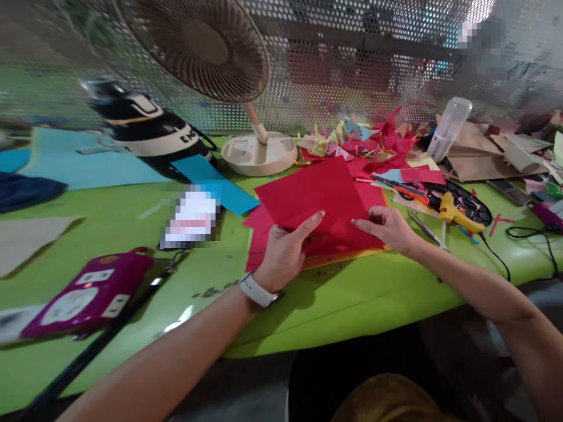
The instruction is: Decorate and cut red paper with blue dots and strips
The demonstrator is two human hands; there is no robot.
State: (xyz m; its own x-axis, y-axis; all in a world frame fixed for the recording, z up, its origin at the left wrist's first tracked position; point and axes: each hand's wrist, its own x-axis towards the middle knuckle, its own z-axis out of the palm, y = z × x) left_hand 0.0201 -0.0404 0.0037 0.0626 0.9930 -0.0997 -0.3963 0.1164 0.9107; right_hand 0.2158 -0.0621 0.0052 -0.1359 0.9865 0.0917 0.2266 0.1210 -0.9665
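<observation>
A sheet of red paper (316, 193) is held up between my two hands, tilted above the table. My left hand (285, 252), with a white watch band (259, 291) at the wrist, pinches its lower edge, thumb on top and fingers hidden behind. At the right edge, the thumb and fingers of my right hand (385, 225) close on the same sheet. Beneath lie more red sheets (259, 240) with a yellow-orange edge showing under them. A strip of blue paper (215, 184) rests just left of the red sheet.
Left are a purple pouch (94, 290), a blurred phone-like object (191, 217) and a black bottle (149, 129). Behind stands a fan (259, 152). Folded paper pieces (365, 138), scissors (404, 190), tweezers (426, 228), a yellow glue gun (460, 217) and a black palette (477, 205) lie right.
</observation>
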